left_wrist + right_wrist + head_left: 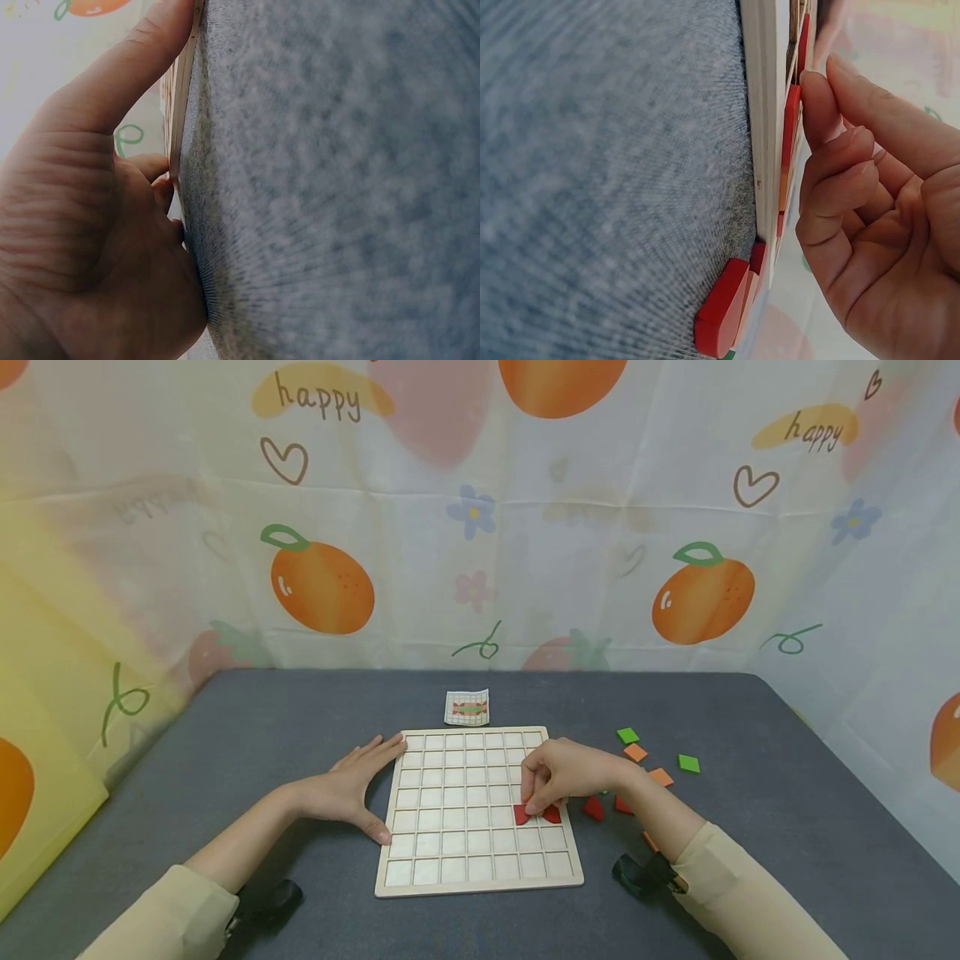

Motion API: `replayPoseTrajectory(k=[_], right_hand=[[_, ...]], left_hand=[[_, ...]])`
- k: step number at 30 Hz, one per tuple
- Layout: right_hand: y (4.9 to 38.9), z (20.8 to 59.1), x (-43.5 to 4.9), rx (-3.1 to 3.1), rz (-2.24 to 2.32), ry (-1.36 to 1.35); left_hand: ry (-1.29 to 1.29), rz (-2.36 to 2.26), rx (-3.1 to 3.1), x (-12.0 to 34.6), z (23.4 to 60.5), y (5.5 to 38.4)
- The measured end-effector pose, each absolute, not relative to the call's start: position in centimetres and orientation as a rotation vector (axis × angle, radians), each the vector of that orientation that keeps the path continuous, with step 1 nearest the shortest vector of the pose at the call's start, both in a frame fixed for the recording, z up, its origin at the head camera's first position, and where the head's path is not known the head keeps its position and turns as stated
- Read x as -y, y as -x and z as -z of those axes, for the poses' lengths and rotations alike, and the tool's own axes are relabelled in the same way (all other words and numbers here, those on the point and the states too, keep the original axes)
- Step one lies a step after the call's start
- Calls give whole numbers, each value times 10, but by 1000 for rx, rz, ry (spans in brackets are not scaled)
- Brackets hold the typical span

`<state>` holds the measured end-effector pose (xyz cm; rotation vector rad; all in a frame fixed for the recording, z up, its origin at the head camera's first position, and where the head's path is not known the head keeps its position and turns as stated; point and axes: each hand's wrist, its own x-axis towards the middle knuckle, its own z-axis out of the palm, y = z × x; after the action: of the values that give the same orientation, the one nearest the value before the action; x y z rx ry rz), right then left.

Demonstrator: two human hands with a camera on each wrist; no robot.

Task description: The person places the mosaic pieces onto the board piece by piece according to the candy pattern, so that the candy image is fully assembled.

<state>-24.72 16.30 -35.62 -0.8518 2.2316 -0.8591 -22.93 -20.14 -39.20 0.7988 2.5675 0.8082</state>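
A pale wooden grid board (456, 891) lies on the table. My left hand (341, 785) is spread along its left side, fingertips at the upper left corner and thumb lower on the edge. In the left wrist view the thumb (142, 64) lies straight against the board's rim. My right hand (566, 772) is over the right part of the grid, thumb and index finger pinching a red tile (521, 817) with a curved edge. Another red tile (552, 815) lies just right of it on the grid. In the right wrist view the other fingers (840, 180) are curled.
Loose tiles lie right of the board: green (688, 763), orange (634, 752) and red (593, 808), some partly hidden by the right arm. A small card (467, 708) with a coloured grid picture lies behind the board. A printed curtain (480, 568) hangs behind the table.
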Motion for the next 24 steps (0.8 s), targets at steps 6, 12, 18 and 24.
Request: replayPoseTrajectory(k=[6,12,18,24], right_hand=[[247,354,-163,-2243,876,829],[251,349,-171,-2274,946,880],[258,341,-184,-2387,948,889],[267,334,-204,-2489,951,824]], left_hand=[[-789,-803,-2562,202,391,229],[-801,-809,-2555,201,390,229],[-803,-816,-2551,201,390,228],[-799,-815,-2554,201,390,228]])
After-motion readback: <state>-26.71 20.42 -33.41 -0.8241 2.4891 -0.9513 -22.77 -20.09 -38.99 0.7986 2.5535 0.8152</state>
